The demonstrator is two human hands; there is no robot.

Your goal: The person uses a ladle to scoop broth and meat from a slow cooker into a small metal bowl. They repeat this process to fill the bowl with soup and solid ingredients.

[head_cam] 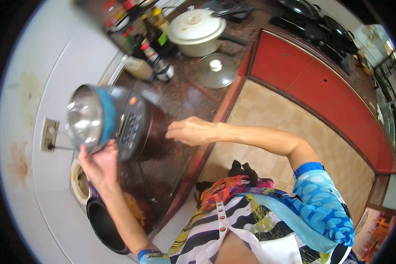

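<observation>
My left hand [100, 161] grips the rim of a stainless steel bowl [85, 115] with a blue outside. The bowl is tilted on its side, its shiny inside facing the wall, and covers the back part of an electric cooker [151, 132]. Dark brown and grey, the cooker has a button panel [132, 132] with an orange button. Close to the cooker's front side is my right hand [193, 131], its fingers curled in and nothing visible in them. Whether its fingertips touch the cooker cannot be made out.
A white lidded pot [196, 36], a glass lid [216, 71] and several bottles [155, 59] stand farther along the granite counter [181, 102]. Below my left forearm is a black pan [105, 224]. A power cord [64, 148] runs to the wall socket [50, 135].
</observation>
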